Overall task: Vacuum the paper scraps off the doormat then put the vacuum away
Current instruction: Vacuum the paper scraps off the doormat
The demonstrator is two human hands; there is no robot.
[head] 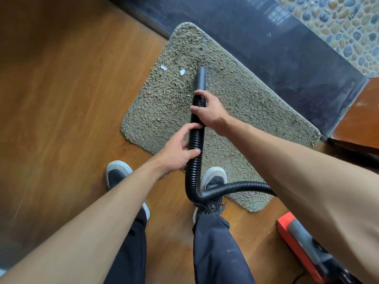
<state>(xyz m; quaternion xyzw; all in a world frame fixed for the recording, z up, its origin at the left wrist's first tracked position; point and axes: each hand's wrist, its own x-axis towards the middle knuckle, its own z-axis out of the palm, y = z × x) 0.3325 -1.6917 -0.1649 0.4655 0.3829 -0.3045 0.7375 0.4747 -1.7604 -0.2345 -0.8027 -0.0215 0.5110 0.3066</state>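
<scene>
1. Forearms fill the bottom of my view, bare, both reaching down over dark trousers and two shoes; the right shoe stands on the near edge of the doormat (235, 103).
2. My left hand (176, 152) is curled loosely around the ribbed black hose (194, 140), thumb on the near side and fingers on the far side, lower down its length.
3. My right hand (209, 112) is closed around the hose higher up, just behind the smooth nozzle (200, 78), steering it.
4. The nozzle tip rests on or just above the pile, near the middle of the mat's far half; I cannot tell whether it touches.
5. Two white paper scraps (164, 67) lie on the mat to the left of the nozzle, the nearer scrap (182, 72) just beside it, the other close to the left edge.
6. The rest of the mat looks clear, so I judge the vacuuming well along, with these two pieces left.
7. The red vacuum body (297, 242) sits on the wooden floor (61, 99) at lower right, hose trailing back toward it; putting it away is not yet begun.
</scene>
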